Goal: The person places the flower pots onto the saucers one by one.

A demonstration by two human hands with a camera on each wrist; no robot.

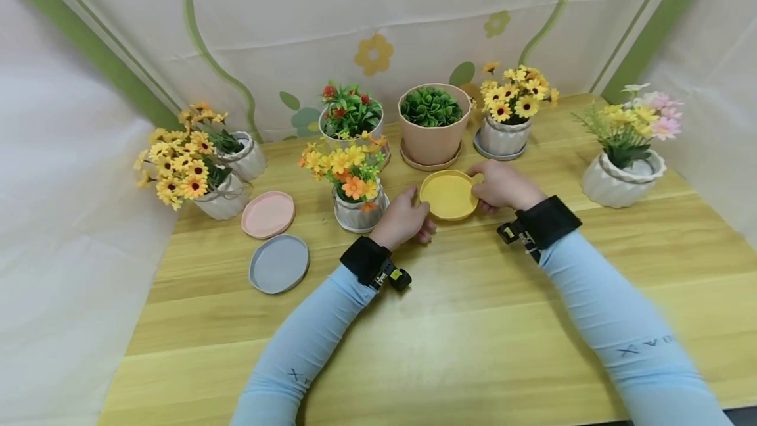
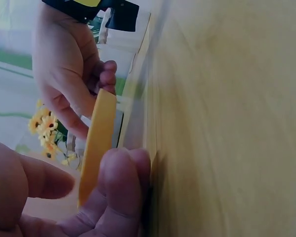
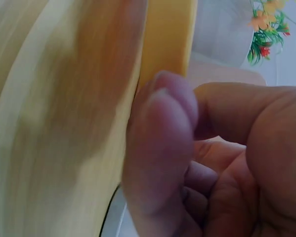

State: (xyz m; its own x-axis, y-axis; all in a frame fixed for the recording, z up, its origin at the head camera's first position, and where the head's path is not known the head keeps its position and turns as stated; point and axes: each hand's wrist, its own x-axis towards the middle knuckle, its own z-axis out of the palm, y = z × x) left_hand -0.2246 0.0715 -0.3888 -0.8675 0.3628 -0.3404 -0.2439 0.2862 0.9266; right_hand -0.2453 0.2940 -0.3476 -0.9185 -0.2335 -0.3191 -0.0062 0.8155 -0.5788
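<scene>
A shallow yellow saucer [image 1: 449,196] is held low over the wooden table between both hands. At its left edge, my left hand [image 1: 405,219] grips the rim, with fingertips [image 2: 123,173] under it and the thumb on the upper side. My right hand [image 1: 501,185] pinches the opposite edge; the right wrist view has its curled fingers [image 3: 160,143] at the saucer's yellow side wall [image 3: 167,39]. Just behind the saucer stands a large pinkish-beige pot [image 1: 430,140] of green leaves. Beside my left hand is a white pot [image 1: 357,215] of orange and yellow flowers.
A pink saucer [image 1: 268,214] and a grey-blue saucer [image 1: 279,264] lie at left. Yellow-flowered pots [image 1: 221,201] stand behind them. A red-flowered pot [image 1: 350,127], another yellow-flowered pot [image 1: 505,137] on a blue saucer and a pink-flowered pot [image 1: 622,179] line the back and right.
</scene>
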